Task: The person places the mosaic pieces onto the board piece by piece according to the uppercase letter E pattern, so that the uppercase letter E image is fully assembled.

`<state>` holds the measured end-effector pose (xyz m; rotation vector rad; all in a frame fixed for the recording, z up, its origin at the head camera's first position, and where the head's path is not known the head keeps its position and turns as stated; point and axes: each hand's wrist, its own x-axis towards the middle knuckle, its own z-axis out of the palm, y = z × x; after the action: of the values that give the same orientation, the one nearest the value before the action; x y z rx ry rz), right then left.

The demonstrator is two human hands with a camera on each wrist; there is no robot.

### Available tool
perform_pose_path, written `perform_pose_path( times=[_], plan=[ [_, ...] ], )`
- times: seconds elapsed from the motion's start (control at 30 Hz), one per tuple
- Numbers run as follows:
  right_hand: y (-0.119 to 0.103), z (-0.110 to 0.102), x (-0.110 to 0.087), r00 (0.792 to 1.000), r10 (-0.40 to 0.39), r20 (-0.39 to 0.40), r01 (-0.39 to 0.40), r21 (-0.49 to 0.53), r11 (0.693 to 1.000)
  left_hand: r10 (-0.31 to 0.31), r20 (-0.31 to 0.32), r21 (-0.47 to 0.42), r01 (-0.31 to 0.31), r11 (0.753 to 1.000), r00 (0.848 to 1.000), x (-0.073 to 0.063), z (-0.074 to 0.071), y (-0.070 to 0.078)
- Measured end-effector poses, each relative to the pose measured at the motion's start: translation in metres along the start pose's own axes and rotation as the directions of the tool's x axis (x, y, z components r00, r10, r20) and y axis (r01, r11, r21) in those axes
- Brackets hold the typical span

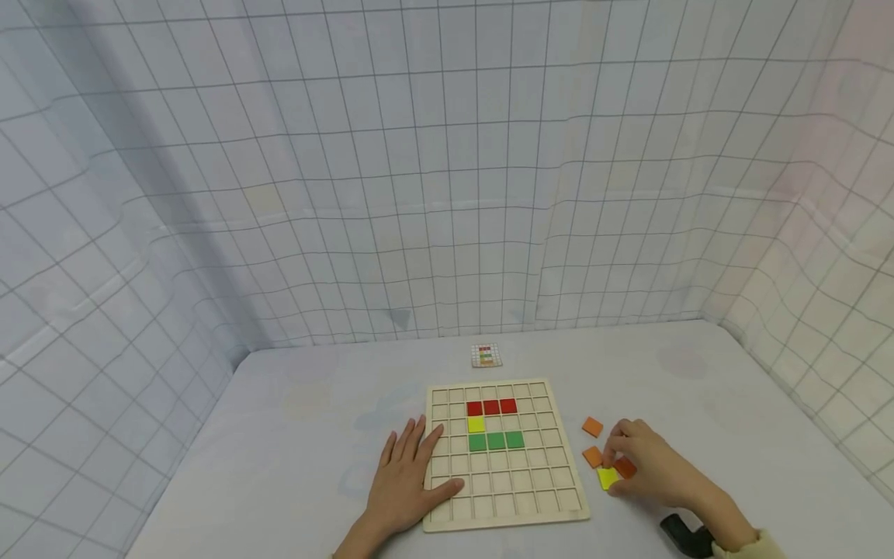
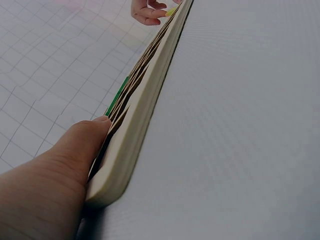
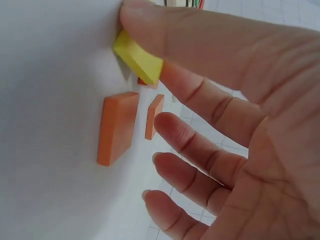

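Note:
A wooden grid board (image 1: 513,505) lies on the table, with a row of red tiles (image 1: 492,407), a single yellow tile (image 1: 476,425) and a row of green tiles (image 1: 496,441) in its cells. My left hand (image 1: 401,485) rests on the board's left edge, fingers spread; the left wrist view has its thumb (image 2: 80,145) against the frame. To the right of the board, my right hand (image 1: 649,463) pinches a loose yellow tile (image 3: 137,57) between thumb and index finger. That tile stands tilted against the tabletop. Orange tiles (image 1: 592,426) lie around the fingers.
A small card with a coloured grid pattern (image 1: 486,355) lies behind the board. Near the right forearm is a black curved object (image 1: 686,536). Grid-patterned white cloth (image 1: 447,194) hangs behind the table and along both sides.

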<state>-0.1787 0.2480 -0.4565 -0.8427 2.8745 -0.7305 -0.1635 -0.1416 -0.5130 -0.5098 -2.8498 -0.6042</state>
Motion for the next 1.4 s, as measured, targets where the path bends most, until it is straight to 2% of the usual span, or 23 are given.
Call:
perform_pose_path(
  times=[0.1, 0.27, 0.4, 0.53, 0.77, 0.93, 1.13, 1.4],
  plan=[
    [0.000, 0.001, 0.001, 1.000, -0.016, -0.003, 0.016, 0.031, 0.999, 0.005, -0.008, -0.001, -0.005, 1.000, 1.000, 0.000, 0.000, 0.001],
    [0.001, 0.003, 0.003, 0.999, -0.030, 0.034, 0.024, 0.158, 0.987, 0.004, -0.007, -0.010, -0.004, 1.000, 1.000, 0.001, -0.001, 0.002],
    [-0.005, 0.003, 0.008, 0.999, -0.052, -0.001, 0.051, 0.175, 0.983, -0.005, 0.005, -0.010, 0.005, 1.000, 1.000, 0.002, -0.002, 0.002],
    [-0.021, 0.007, 0.020, 0.997, -0.068, -0.033, 0.074, 0.199, 0.977, -0.013, 0.012, 0.009, 0.013, 1.000, 1.000, 0.002, -0.003, 0.000],
    [-0.060, 0.029, 0.050, 0.993, -0.106, -0.045, 0.115, 0.281, 0.953, -0.021, 0.024, 0.014, 0.020, 1.000, 0.999, 0.001, -0.003, 0.000],
    [-0.083, 0.047, 0.074, 0.990, -0.133, -0.038, 0.138, 0.275, 0.951, -0.021, 0.016, 0.005, 0.021, 1.000, 1.000, 0.001, -0.003, 0.001],
    [-0.100, 0.062, 0.096, 0.990, -0.139, -0.019, 0.138, 0.280, 0.950, -0.019, 0.006, 0.009, 0.019, 1.000, 1.000, 0.001, -0.002, 0.000],
    [-0.111, 0.066, 0.106, 0.994, -0.108, -0.023, 0.110, 0.146, 0.983, 0.000, -0.010, -0.006, 0.000, 1.000, 1.000, 0.000, -0.001, 0.002]
  ],
)
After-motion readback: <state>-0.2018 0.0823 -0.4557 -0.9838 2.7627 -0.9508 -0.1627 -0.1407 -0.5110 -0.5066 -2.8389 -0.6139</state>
